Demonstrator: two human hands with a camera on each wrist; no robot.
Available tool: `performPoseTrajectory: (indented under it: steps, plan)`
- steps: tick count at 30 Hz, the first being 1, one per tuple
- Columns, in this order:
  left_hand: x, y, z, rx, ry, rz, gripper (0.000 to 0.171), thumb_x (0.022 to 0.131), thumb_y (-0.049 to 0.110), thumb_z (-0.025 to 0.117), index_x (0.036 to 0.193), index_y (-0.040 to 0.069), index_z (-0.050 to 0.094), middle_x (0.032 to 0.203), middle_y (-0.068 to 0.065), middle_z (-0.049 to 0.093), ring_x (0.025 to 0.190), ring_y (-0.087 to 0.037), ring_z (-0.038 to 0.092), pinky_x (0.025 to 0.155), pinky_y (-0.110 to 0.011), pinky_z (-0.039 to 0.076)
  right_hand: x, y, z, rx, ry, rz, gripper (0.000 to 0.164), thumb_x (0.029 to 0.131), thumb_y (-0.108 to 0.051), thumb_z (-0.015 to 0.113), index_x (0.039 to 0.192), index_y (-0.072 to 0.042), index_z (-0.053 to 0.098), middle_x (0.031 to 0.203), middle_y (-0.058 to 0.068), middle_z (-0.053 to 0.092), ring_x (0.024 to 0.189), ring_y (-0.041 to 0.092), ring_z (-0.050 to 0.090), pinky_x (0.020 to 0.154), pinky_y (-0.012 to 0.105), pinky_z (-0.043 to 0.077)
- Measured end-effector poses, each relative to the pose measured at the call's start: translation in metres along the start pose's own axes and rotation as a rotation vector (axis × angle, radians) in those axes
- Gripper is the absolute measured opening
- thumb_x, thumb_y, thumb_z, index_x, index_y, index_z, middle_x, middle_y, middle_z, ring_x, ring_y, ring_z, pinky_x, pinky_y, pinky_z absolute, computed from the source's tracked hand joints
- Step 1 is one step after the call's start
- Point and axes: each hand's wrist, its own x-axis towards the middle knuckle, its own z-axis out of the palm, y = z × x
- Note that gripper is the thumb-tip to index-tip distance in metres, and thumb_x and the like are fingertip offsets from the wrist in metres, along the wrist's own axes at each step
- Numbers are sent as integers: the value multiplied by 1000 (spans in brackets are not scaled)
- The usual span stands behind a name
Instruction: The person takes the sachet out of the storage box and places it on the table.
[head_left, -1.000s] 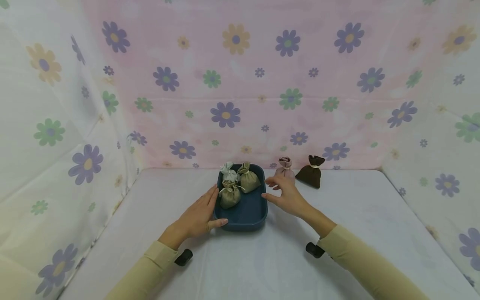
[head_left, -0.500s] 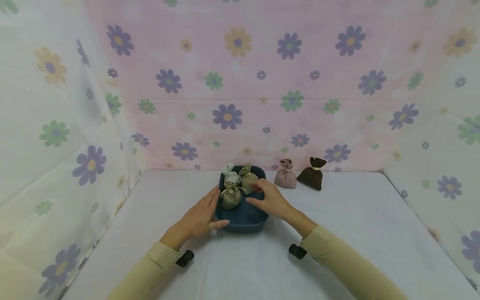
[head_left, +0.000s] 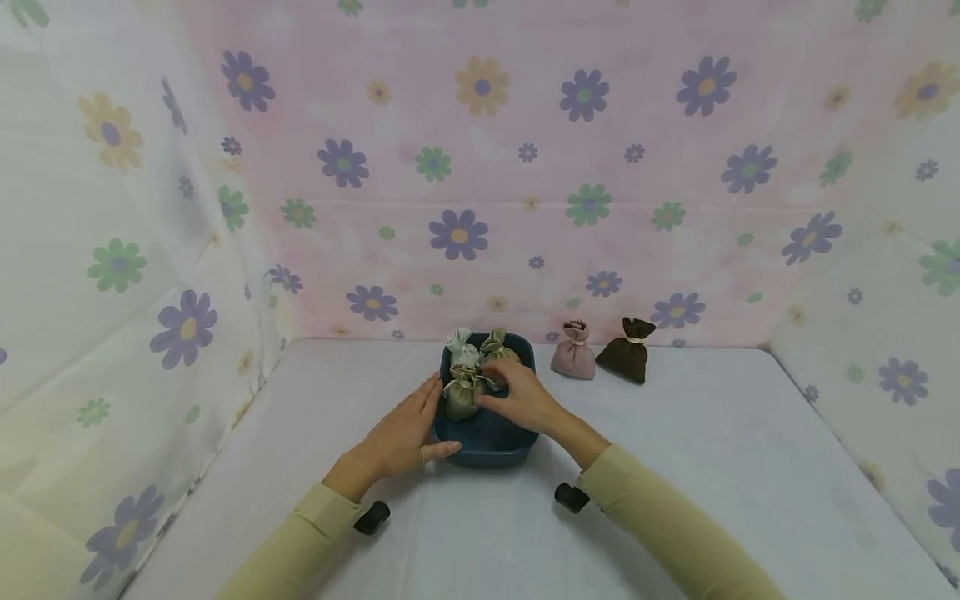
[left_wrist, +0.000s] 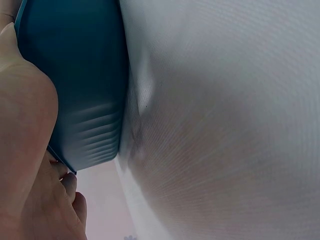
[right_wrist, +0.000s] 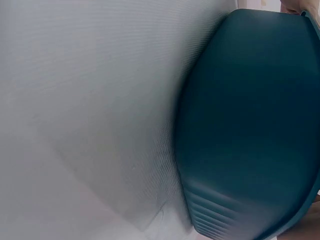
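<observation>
A dark blue tray [head_left: 487, 458] stands on the table with three small drawstring pouches in its far half. They are a white pouch [head_left: 463, 354], an olive pouch [head_left: 498, 340] at back right, and a green pouch [head_left: 463, 398] in front. My left hand [head_left: 397, 429] rests against the tray's left side, fingers straight, thumb by its front corner. My right hand [head_left: 521, 400] reaches over the tray's right rim. Its thumb and bent fingers are spread beside the green pouch, with the fingertips near its tied neck. Both wrist views show mainly the tray's outer wall [left_wrist: 80, 85].
A pink pouch [head_left: 573, 358] and a dark brown pouch [head_left: 628, 354] stand on the table, right of the tray. The white tabletop [head_left: 712, 433] meets a flowered cloth backdrop [head_left: 510, 183] behind and at both sides.
My right hand has moved left from beside the tray's right rim to above the inside, up to the green pouch. The left hand has stayed at the tray's left side.
</observation>
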Motion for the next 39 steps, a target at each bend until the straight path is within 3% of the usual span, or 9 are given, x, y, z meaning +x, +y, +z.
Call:
performPoseTrajectory:
  steps: [5, 15, 32, 39]
  plan:
    - [1, 0, 0, -1, -7, -8, 109, 96, 69, 54, 162, -6, 9, 170, -21, 5, 155, -37, 18, 122, -52, 25, 6, 2, 4, -14, 8, 24, 49, 94, -18, 77, 137, 0, 59, 132, 16, 62, 120, 30, 62, 102, 44, 52]
    - [-3, 1, -1, -12, 3, 3, 108, 97, 66, 56, 162, -6, 9, 169, -24, 8, 155, -38, 19, 122, -53, 26, 14, 4, 14, 45, 16, -10, 49, 93, -13, 78, 135, 5, 60, 133, 20, 63, 121, 33, 63, 100, 46, 53]
    - [0, 0, 0, -18, 18, 8, 108, 97, 66, 56, 161, -8, 11, 169, -24, 8, 154, -39, 21, 121, -53, 27, 21, 5, 19, -24, 59, -67, 21, 90, -10, 79, 108, -1, 74, 103, 9, 68, 99, 24, 64, 89, 40, 54]
    - [0, 0, 2, -20, 18, 20, 107, 97, 67, 54, 160, -9, 12, 169, -25, 9, 153, -40, 22, 120, -55, 28, 18, 6, 18, -31, 67, -58, 15, 92, -10, 77, 105, -4, 74, 103, 7, 69, 97, 21, 63, 87, 38, 53]
